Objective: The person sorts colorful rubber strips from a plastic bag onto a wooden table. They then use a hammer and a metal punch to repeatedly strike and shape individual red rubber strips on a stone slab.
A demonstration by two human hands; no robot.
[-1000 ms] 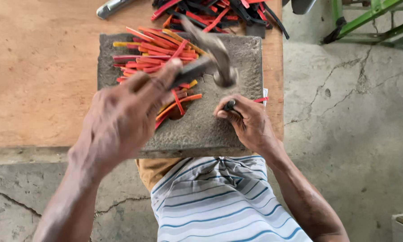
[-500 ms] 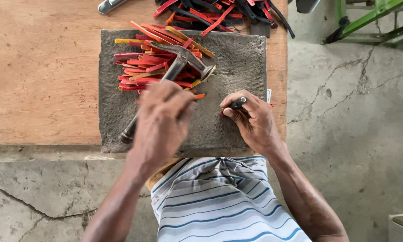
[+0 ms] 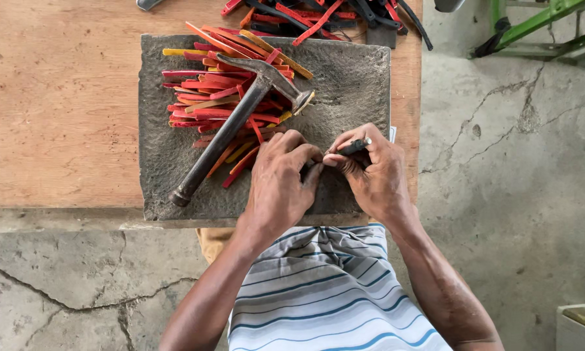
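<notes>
Near the front edge of the stone slab (image 3: 175, 175), right hand (image 3: 373, 172) pinches a small dark metal punch (image 3: 354, 147), left hand (image 3: 280, 182) closed round sth tiny, can't tell what. Punch prob stiff n slick, grip mid-shaft. Hammer (image 3: 240, 120) lies on the strips (image 3: 201, 97).

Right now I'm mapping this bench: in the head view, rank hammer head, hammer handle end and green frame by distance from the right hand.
1. Hammer head, up-left of the right hand.
2. Handle end, far left.
3. Green frame, top right, farthest.
</notes>
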